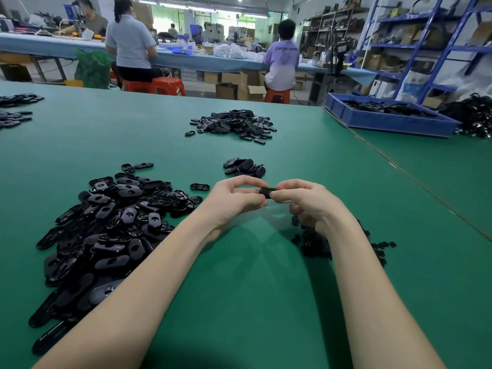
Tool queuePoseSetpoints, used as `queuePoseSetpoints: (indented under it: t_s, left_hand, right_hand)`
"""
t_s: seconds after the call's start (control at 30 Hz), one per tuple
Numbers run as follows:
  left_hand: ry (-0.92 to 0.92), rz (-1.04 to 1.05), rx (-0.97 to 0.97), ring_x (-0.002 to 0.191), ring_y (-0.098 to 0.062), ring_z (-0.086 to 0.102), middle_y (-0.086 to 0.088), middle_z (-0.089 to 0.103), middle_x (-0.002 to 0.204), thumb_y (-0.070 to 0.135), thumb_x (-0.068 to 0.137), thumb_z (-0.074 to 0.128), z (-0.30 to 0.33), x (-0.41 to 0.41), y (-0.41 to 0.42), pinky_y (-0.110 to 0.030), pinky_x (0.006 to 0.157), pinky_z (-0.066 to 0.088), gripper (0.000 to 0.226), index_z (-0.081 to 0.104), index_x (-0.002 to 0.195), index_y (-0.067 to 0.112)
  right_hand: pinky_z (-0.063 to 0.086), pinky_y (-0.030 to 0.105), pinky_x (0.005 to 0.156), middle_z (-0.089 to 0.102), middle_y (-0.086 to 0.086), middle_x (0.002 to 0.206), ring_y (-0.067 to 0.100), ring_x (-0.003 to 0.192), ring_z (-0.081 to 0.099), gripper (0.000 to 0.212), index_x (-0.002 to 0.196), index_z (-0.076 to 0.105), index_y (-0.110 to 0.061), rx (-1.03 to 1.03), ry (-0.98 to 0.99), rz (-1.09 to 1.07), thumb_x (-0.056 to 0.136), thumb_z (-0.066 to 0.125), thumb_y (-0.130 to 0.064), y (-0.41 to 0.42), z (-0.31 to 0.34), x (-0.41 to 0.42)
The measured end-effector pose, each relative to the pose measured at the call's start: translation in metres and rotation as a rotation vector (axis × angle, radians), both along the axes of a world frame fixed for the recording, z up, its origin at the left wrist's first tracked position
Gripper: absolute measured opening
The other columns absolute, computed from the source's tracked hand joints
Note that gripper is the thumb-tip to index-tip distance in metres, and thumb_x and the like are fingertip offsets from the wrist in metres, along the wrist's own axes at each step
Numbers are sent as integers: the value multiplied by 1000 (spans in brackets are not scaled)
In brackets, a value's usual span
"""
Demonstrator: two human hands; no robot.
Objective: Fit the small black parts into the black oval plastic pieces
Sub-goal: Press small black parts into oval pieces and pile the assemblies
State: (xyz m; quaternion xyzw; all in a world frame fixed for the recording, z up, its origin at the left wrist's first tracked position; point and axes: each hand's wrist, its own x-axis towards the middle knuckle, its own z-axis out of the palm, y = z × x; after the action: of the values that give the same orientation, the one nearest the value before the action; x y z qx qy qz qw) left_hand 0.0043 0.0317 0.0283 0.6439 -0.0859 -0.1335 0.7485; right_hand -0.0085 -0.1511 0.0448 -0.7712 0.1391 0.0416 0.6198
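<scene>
Above the green table, my left hand and my right hand meet and pinch one black oval piece between their fingertips; most of it is hidden by the fingers. A big heap of black oval pieces lies to the left of my left forearm. A pile of small black parts lies under and beside my right wrist, partly hidden. A small stack of oval pieces sits just beyond my hands.
Another heap of oval pieces lies farther back at the centre, with more at the far left edge. A blue bin of black parts stands at the back right. People sit at a bench beyond the table.
</scene>
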Motion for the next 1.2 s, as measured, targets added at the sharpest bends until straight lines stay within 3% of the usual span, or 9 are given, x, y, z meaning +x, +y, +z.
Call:
queuePoseSetpoints:
  t_s: [0.1, 0.27, 0.4, 0.57, 0.8, 0.93, 1.2]
  left_hand:
    - [103, -71, -120, 83, -20, 74, -15, 76, 92, -11, 86, 65, 1, 2, 3, -19, 77, 57, 24, 71, 98, 9]
    - [126, -71, -126, 75, -17, 71, -13, 74, 86, -8, 87, 66, 0, 3, 1, -19, 73, 56, 19, 67, 98, 8]
    - [119, -37, -139, 68, -15, 70, -10, 74, 80, -8, 89, 65, -1, 5, 2, -16, 68, 55, 17, 66, 99, 7]
    - [105, 5, -111, 67, -16, 70, -11, 74, 78, -8, 89, 65, -2, 5, 1, -17, 67, 55, 16, 66, 96, 6]
    - [55, 26, -21, 70, -16, 69, -14, 74, 81, -6, 87, 69, -3, 4, -1, -19, 73, 57, 15, 67, 95, 6]
    - [41, 43, 7, 74, -16, 71, -14, 75, 86, -4, 86, 71, -5, 4, 0, -20, 76, 58, 15, 68, 97, 6]
    - [-9, 80, 42, 77, -16, 75, -12, 78, 90, -3, 86, 74, -10, 7, 3, -18, 71, 56, 18, 69, 103, 3]
  right_hand:
    - [30, 19, 44, 68, -9, 78, 7, 52, 45, 23, 96, 77, -22, 51, 29, 45, 76, 88, -24, -3, 0, -1]
    - [29, 22, 48, 62, -4, 75, 10, 56, 45, 24, 81, 74, -27, -13, 1, 103, 65, 92, -32, -1, -1, -1]
    - [30, 23, 50, 67, -1, 78, 14, 63, 48, 22, 81, 77, -29, -81, -54, 130, 67, 91, -38, 1, 3, -1]
    - [35, 19, 47, 71, -11, 70, 5, 50, 50, 13, 82, 76, -22, -212, -104, 140, 76, 83, -31, 4, 7, 0]
    - [37, 25, 54, 65, -1, 69, 12, 55, 50, 5, 75, 76, -22, -311, -116, 124, 74, 79, -26, 8, 9, -1]
    - [41, 26, 58, 66, -5, 68, 7, 49, 48, 7, 76, 75, -21, -331, -143, 123, 75, 80, -26, 9, 8, -2]
    - [38, 22, 49, 56, -10, 57, 8, 47, 44, 9, 79, 74, -19, -309, -187, 93, 79, 81, -24, 12, 1, -1]
